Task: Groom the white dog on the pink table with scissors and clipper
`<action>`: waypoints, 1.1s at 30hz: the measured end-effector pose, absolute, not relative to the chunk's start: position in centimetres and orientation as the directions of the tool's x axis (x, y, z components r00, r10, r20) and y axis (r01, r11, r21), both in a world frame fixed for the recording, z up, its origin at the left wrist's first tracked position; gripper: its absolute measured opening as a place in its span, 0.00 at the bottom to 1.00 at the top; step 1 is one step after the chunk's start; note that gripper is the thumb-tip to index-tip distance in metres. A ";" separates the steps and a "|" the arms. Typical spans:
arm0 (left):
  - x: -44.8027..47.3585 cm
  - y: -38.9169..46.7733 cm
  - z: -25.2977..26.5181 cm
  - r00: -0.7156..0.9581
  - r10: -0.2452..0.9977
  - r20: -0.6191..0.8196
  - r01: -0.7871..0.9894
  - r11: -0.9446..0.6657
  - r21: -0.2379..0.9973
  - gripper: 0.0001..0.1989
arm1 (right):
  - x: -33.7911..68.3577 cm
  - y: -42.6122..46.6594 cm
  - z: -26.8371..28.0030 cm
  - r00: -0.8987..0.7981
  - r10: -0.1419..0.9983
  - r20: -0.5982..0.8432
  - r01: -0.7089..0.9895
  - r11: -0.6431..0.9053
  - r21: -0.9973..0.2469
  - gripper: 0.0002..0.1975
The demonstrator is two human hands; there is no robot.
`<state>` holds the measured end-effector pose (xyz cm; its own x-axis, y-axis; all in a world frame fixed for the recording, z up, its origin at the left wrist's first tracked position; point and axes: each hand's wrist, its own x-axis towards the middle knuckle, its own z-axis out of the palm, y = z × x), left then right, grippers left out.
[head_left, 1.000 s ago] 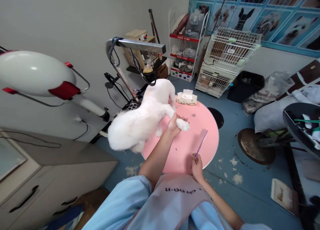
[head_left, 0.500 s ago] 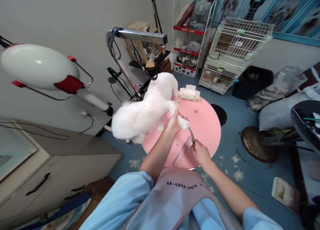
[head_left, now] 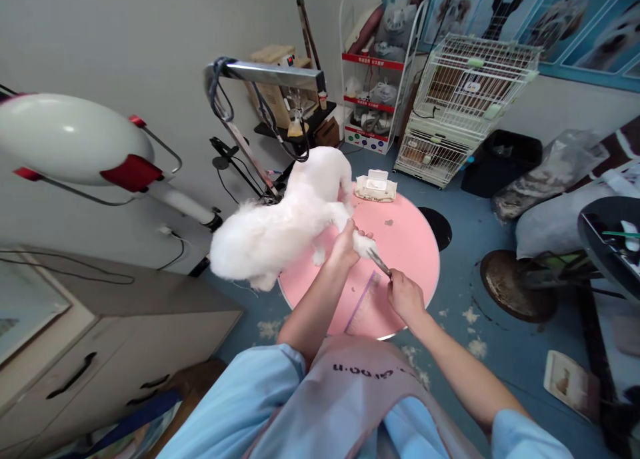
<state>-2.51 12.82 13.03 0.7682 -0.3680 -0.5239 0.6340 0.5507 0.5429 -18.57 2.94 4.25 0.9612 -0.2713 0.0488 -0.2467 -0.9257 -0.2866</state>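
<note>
A white dog (head_left: 285, 226) stands on a round pink table (head_left: 410, 246), its head end hard to make out. My left hand (head_left: 346, 244) is closed around one of its legs, so that the fluffy paw (head_left: 365, 244) sticks out past my fingers. In my right hand (head_left: 405, 294) is a pair of scissors (head_left: 380, 264), its blades pointing up and left against the fur of that paw. A purple comb (head_left: 361, 302) lies on the tabletop between my two forearms.
A pack of wipes (head_left: 376, 187) sits at the table's far edge. A metal grooming arm (head_left: 273, 74) with dark loops hangs above the dog. To the left are a white dryer (head_left: 75, 139) and a cabinet (head_left: 125, 339). Wire cages (head_left: 465, 106) stand behind; cut fur lies on the floor.
The scissors have turned from steeply upright to a flatter slant, their blades now across the paw's end. My right hand has shifted slightly right and the whole view slightly.
</note>
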 end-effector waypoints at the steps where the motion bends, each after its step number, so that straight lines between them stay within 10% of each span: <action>1: -2.5 12.9 12.9 0.771 -0.366 -0.520 0.630 0.553 0.545 0.19 | -18.5 3.0 4.1 0.960 -0.280 0.031 -0.258 -0.918 -0.301 0.16; 11: -2.1 14.4 9.0 0.865 -0.315 -0.391 0.502 0.526 0.687 0.17 | -18.2 3.1 1.6 0.968 -0.253 -0.006 -0.230 -0.870 -0.436 0.17; 15: -1.9 18.3 4.1 0.946 -0.133 -0.296 0.295 -0.028 0.955 0.13 | -17.4 5.5 -1.2 0.961 -0.179 -0.212 -0.247 -0.900 -0.360 0.15; 22: -3.6 25.0 -0.2 0.974 -0.019 -0.225 0.186 -0.502 0.845 0.07 | -16.8 7.9 -6.5 0.855 -0.143 -0.498 -0.283 -0.934 -0.219 0.20; 26: -4.5 25.8 0.2 0.970 -0.020 -0.240 0.196 -0.514 0.835 0.05 | -17.3 5.9 -7.4 0.845 -0.252 -0.473 -0.383 -0.901 -0.205 0.17; 33: -5.3 25.5 3.5 0.962 -0.020 -0.273 0.244 -0.391 0.887 0.10 | -12.9 3.4 -5.8 0.884 -0.095 -0.458 -0.399 -0.663 -0.633 0.13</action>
